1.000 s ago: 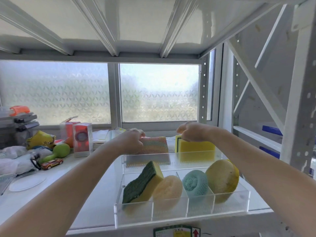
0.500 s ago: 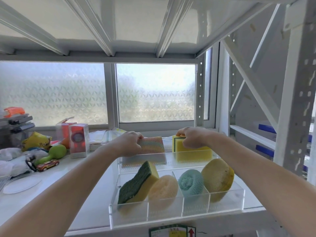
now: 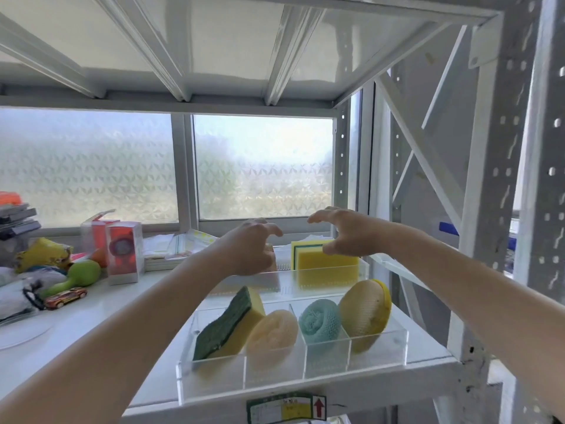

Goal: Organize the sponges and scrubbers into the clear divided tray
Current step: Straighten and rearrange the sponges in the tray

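While both hands are hovering over the back of the clear tray (image 3: 293, 373), the left hand (image 3: 249, 249) and right hand (image 3: 342, 232) are spreading loose fingers, gripping nothing. A yellow block sponge (image 3: 325, 264) is standing in the back section; four scrubbers are sitting in front.

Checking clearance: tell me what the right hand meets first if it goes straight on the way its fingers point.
Probably the left hand: the right hand's open fingers point left, above the yellow sponge. Depth is unclear.
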The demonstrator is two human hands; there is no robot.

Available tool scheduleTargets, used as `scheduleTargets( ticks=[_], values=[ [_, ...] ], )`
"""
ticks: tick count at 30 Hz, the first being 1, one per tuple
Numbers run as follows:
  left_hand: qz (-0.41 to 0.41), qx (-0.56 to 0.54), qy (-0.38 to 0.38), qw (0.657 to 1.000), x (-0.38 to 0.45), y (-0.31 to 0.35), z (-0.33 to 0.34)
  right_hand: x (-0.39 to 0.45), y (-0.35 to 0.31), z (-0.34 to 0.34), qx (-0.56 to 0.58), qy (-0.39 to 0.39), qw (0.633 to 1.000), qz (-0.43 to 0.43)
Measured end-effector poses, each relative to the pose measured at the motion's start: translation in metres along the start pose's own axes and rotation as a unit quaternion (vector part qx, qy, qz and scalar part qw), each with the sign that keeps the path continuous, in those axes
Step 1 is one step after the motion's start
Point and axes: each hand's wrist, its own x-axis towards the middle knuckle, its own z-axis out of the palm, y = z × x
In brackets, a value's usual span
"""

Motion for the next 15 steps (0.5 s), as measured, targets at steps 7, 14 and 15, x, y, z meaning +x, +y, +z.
scheduleTargets(
  ticks=[7,14,15],
  values=[
    [0.118,-0.037,-0.044,0.991,-0.025,0.062,0.016,-0.064,0.013,-0.009,-0.033,-0.015,0.999,-0.016],
    [0.067,0.063,-0.177,0.98,-0.024,0.077,0.041,-0.09,0.03,0.007,-0.042,-0.104,0.993,0.044],
    [0.063,0.07,-0.181,0.979,-0.024,0.076,0.043,-0.091,0.031,0.009,-0.044,-0.109,0.992,0.047]
  ],
)
